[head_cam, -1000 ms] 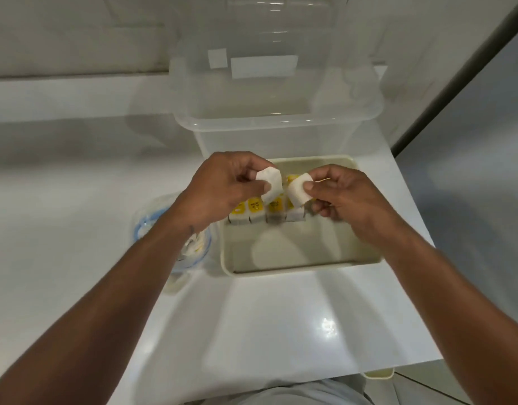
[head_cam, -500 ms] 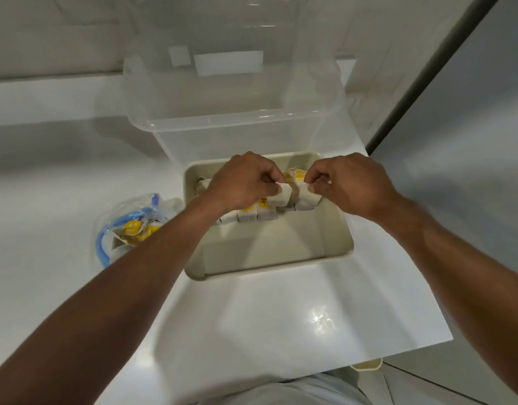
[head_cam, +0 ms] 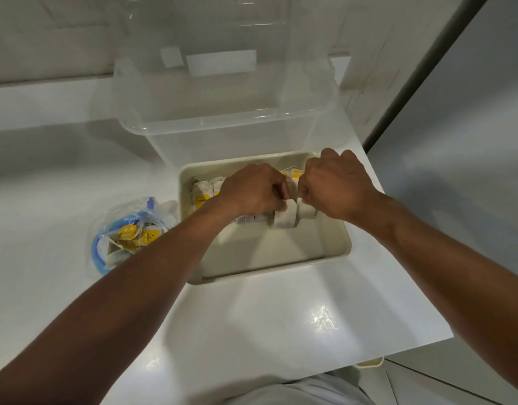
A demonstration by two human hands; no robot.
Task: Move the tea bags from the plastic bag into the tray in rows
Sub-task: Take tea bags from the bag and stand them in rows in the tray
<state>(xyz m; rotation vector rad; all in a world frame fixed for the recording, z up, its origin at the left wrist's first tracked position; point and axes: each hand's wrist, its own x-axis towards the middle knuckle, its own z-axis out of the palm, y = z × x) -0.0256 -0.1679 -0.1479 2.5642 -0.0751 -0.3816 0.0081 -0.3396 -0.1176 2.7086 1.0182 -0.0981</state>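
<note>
A cream tray [head_cam: 344, 252] sits on the white counter. Rows of white tea bags with yellow tags [head_cam: 203, 191] stand along its far side. My left hand [head_cam: 252, 190] pinches a white tea bag [head_cam: 284, 217] and holds it down at the front row. My right hand [head_cam: 336, 185] pinches a second white tea bag [head_cam: 307, 210] just to the right of the first. Left of the tray lies the clear plastic bag [head_cam: 129, 235] with a blue zip edge, holding more yellow-tagged tea bags.
A large clear plastic box [head_cam: 222, 112] stands directly behind the tray. The counter's right edge [head_cam: 412, 287] drops off close to the tray, and a grey wall panel rises at right. A small cream object [head_cam: 369, 362] peeks from under the counter's front corner.
Both hands moved down from above the tray into it, bringing the two tea bags to the front row. The view shifted, so the plastic bag shows more fully.
</note>
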